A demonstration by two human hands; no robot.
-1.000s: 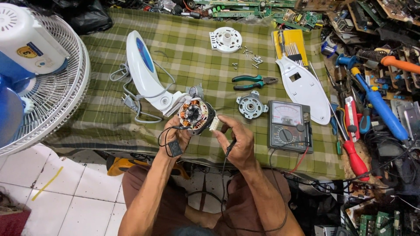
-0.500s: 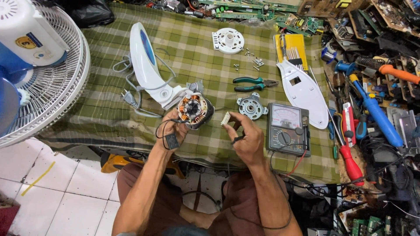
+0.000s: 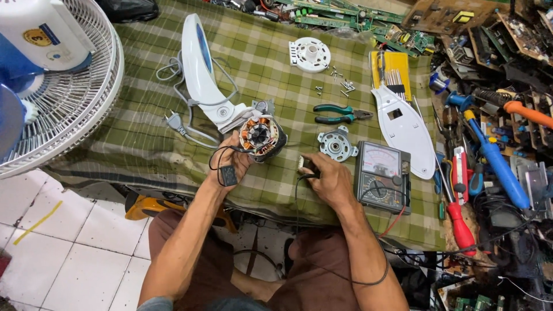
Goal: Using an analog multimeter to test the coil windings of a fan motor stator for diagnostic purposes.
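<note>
Left hand (image 3: 233,164) fingers clamped on fan motor (image 3: 262,137) on worktop (image 3: 138,132); right hand (image 3: 328,181) fingers together on small white part (image 3: 304,164), just beside meter (image 3: 383,177)

Pliers (image 3: 340,113) nr screws (image 3: 340,87); fan (image 3: 55,86) left.

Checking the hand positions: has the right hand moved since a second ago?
Yes. The right hand has moved away from the fan motor, rightward and down onto the cloth, now beside the multimeter.
</note>
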